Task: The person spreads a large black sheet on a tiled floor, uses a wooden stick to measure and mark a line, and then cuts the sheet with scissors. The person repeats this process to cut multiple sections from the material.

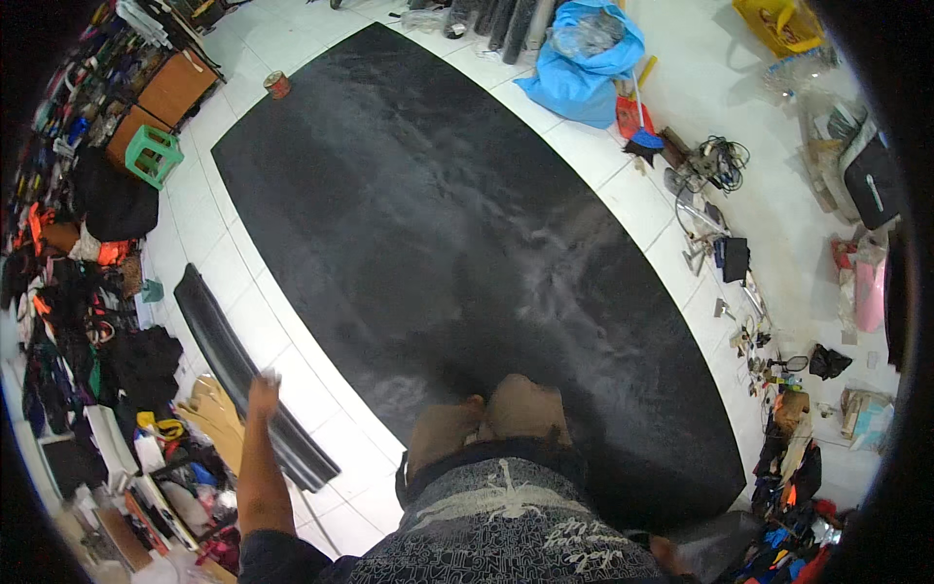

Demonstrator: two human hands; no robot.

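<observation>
At 6 o'clock, nearest the camera, the person's patterned dark shirt fills the lower frame, with 2 bare knees (486,419) just above it, pressed onto the near end of a large black sheet (438,224) (kneeling on it would keep that end flat against the tiles).

At 8 o'clock the left hand (263,394) reaches out to the side, the forearm rising from the lower edge. It is at the long black rolled strip (243,375) that lies on the white tile floor (209,234) just beside the sheet's left edge; the hand is blurred, so whether its fingers are closed on the strip or only resting against it I cannot tell. The right hand is not in view; only a bit of the arm shows at 5 o'clock, by the shirt hem.

The sheet runs away toward 12 o'clock, spread flat, its surface streaked with pale dust. At its far left corner, about 11 o'clock, stands 1 small tin can (277,84). A green plastic stool (153,156) sits at 10 o'clock beside stacked goods. At 1 o'clock lies a blue plastic bag (584,63), and tools with tangled cables (715,161) are strewn along 2 to 3 o'clock.
</observation>
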